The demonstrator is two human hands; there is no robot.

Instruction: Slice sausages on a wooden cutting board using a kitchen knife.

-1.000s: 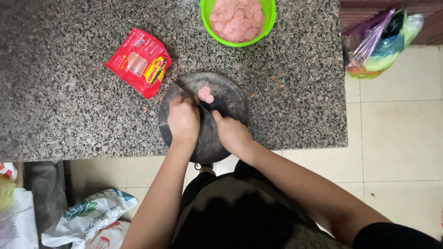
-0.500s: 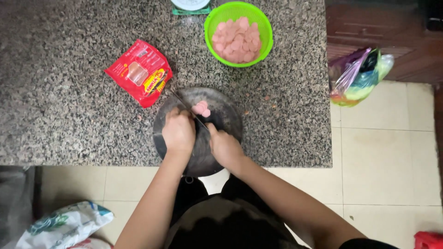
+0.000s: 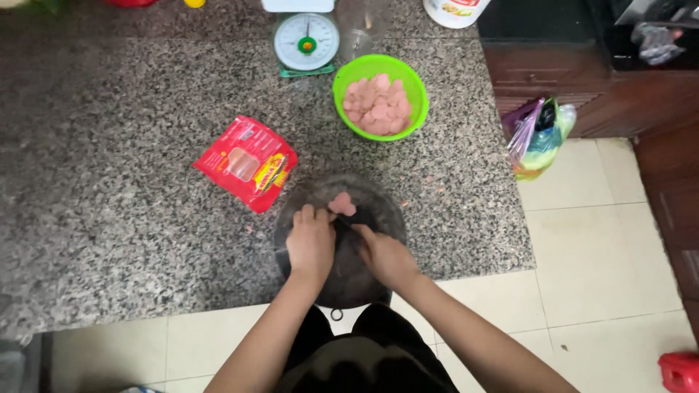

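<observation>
A round dark cutting board [image 3: 378,211] lies at the near edge of the granite counter [image 3: 109,182]. My left hand [image 3: 309,246] presses down on it with curled fingers, holding a pink sausage whose cut end and slices [image 3: 342,205] show just past the fingertips. My right hand [image 3: 384,256] is closed around a knife handle. The thin blade [image 3: 341,224] runs toward the left hand and is mostly hidden. A green bowl [image 3: 342,80] behind the board holds several pink sausage slices.
A red sausage packet [image 3: 247,161] lies left of the board. A white dial kitchen scale [image 3: 306,40] and a white tub [image 3: 455,11] stand at the back. A coloured plastic bag [image 3: 539,138] hangs by the dark wood cabinet on the right. Pale floor tiles lie below.
The view has tilted so the counter's back edge, with the scale and tub, now shows. Both hands stay on the board, close together at the sausage.
</observation>
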